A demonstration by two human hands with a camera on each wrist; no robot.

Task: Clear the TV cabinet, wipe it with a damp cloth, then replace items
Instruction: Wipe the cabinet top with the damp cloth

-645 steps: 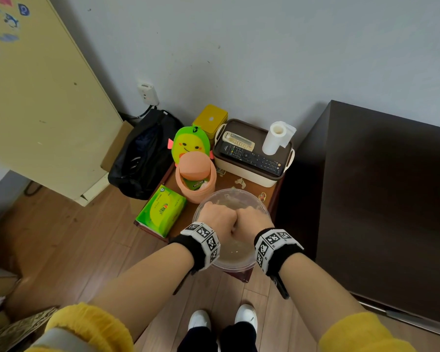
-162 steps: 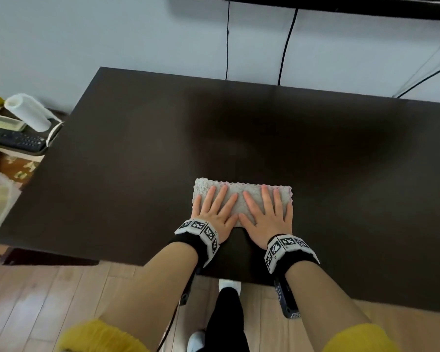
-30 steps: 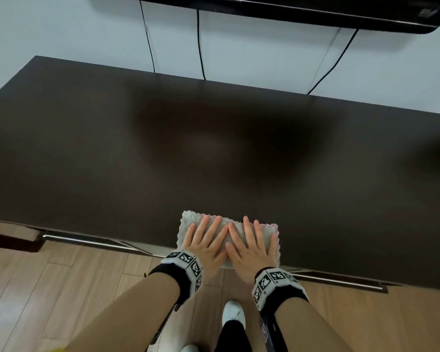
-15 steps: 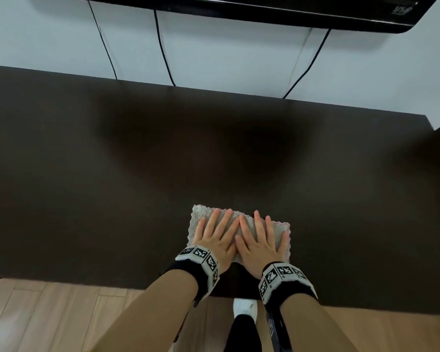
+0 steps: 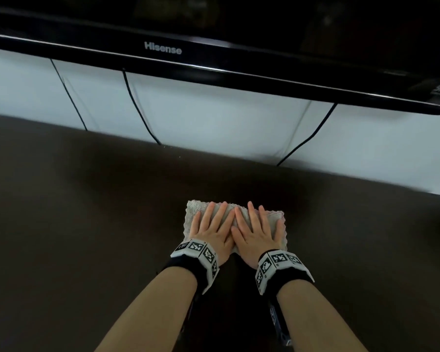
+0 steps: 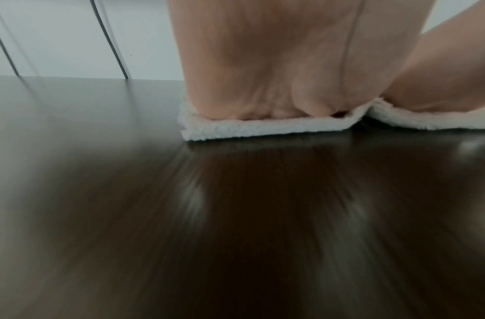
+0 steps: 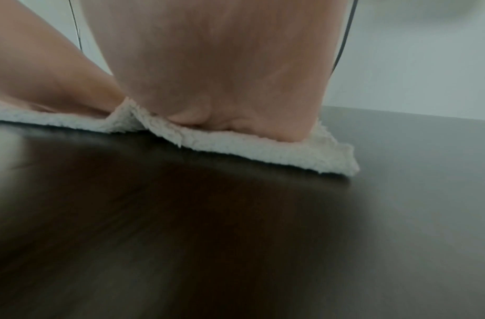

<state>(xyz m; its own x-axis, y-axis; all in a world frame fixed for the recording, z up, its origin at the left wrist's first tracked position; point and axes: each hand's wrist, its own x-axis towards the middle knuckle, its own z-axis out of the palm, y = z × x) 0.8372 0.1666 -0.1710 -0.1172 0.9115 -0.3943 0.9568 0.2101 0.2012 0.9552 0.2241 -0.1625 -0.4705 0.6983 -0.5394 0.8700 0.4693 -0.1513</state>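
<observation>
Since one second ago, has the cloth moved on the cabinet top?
Yes. The cloth, pressed flat under the left hand and the right hand, has gone from the front edge of the cabinet top toward the wall.

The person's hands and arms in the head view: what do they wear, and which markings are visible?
The left hand and right hand are bare, without gloves. Each wrist carries a black band with a white block printed with black-and-white square codes. The forearms are uncovered; no sleeves are visible.

Bare cabinet top (image 5: 87,212) all round; cables (image 5: 137,107) (three) and television (image 5: 214,34) crowd the back.
</observation>
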